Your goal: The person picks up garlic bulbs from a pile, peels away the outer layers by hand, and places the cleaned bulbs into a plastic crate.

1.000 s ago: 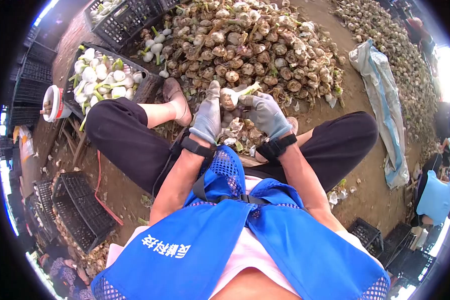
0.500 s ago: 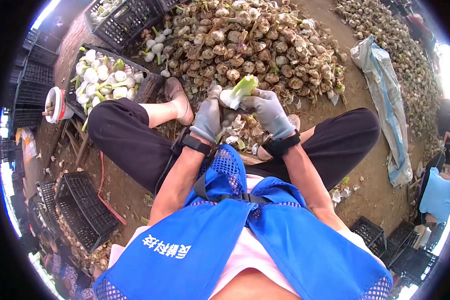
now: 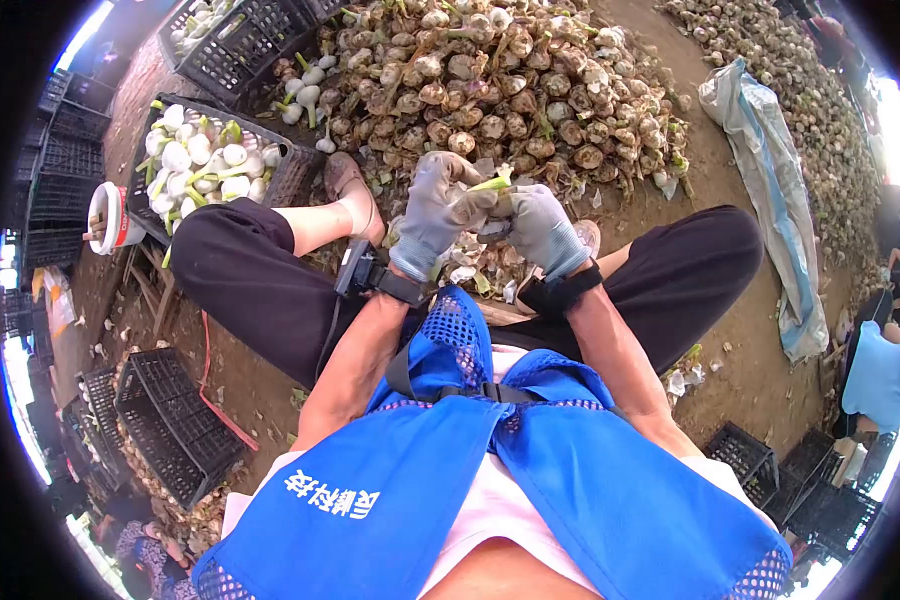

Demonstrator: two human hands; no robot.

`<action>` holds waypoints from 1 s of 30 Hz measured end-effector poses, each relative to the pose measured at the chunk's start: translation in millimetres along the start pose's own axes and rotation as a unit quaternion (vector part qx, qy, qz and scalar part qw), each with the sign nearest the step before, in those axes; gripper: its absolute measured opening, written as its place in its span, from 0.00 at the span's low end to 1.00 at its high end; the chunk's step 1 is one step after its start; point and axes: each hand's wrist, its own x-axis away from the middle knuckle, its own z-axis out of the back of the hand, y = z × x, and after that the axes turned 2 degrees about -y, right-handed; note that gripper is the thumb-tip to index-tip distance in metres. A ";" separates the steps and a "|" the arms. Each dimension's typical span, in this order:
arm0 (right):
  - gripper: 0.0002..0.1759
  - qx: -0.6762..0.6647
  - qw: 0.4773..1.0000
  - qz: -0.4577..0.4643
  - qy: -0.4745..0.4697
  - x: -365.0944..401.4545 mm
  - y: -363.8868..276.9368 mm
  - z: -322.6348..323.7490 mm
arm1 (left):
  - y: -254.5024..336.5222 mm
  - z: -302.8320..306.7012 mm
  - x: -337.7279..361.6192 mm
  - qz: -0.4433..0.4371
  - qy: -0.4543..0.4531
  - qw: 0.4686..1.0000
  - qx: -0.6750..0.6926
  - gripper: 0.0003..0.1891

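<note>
Between my gloved hands is a garlic bulb, of which chiefly the pale green stem [image 3: 494, 181] shows; fingers hide most of the bulb. My left hand [image 3: 435, 212] is closed around it from the left, fingers bent over the top. On the other side my right hand [image 3: 545, 228] has its fingers curled against the same garlic. Just below the hands, loose peelings [image 3: 470, 262] lie on the ground between my feet. Beyond them rises a large heap of unpeeled garlic [image 3: 510, 85] with dry brown skins and roots.
At the left a black crate [image 3: 295, 175] holds cleaned white garlic, beside a white bucket [image 3: 120, 215]. Another crate [image 3: 245, 50] stands behind it. An emptied-looking crate [image 3: 175, 425] sits lower left. A plastic sack [image 3: 770, 190] lies at the right, near another person [image 3: 880, 375].
My left hand has moved up and rightward over the garlic, its fingers now bent across it. The bulb has turned, so less of its white body and stem shows.
</note>
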 end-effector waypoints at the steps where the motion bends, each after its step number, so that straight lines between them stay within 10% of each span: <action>1: 0.07 -0.074 0.997 -0.038 0.008 -1.5 -1.7 -4.0 | 1.2 -0.1 1.9 -0.001 0.001 1.000 -0.001 0.17; 2: 0.07 -0.407 0.887 -0.209 0.062 -6.2 -0.8 -6.8 | 4.1 -0.3 6.2 0.090 -0.027 0.992 0.088 0.15; 6: 0.08 -0.462 0.863 -0.192 0.070 -4.4 -4.8 -5.4 | 9.0 -3.9 11.0 0.237 0.037 0.913 0.329 0.05; 9: 0.15 -0.667 0.694 -0.267 0.043 -7.1 -4.1 -11.3 | -15.6 -5.6 15.2 0.240 0.111 0.868 0.421 0.04; 11: 0.16 -0.667 0.698 -0.261 0.007 -5.9 7.5 -8.8 | -24.4 -1.0 18.4 0.072 0.046 0.985 0.150 0.05; 12: 0.15 -0.660 0.706 -0.257 0.000 -5.8 10.0 -7.3 | -23.8 0.1 18.3 0.234 0.026 0.895 0.379 0.06; 20: 0.12 -0.698 0.666 -0.262 0.030 -6.3 9.2 -11.2 | 12.5 0.2 1.0 0.289 0.036 0.884 0.366 0.11; 25: 0.08 -0.478 0.848 -0.227 0.007 -11.4 11.1 -3.8 | 4.3 -2.2 13.4 0.277 -0.016 0.905 0.321 0.05; 26: 0.08 -0.114 0.985 -0.125 -0.025 -14.7 24.9 -4.7 | 7.4 -3.9 14.2 0.241 -0.019 0.926 0.290 0.06; 27: 0.09 0.269 0.962 -0.005 -0.054 -13.1 37.7 -8.0 | 9.0 -5.7 15.4 0.205 -0.023 0.943 0.260 0.08; 28: 0.08 -0.046 0.995 -0.086 -0.015 -6.7 48.9 -19.0 | 3.8 -7.9 15.2 0.169 -0.011 0.949 0.264 0.07; 30: 0.06 -0.132 0.989 -0.058 -0.018 -2.2 39.0 -24.5 | 9.8 -2.1 13.4 0.228 0.004 0.917 0.326 0.06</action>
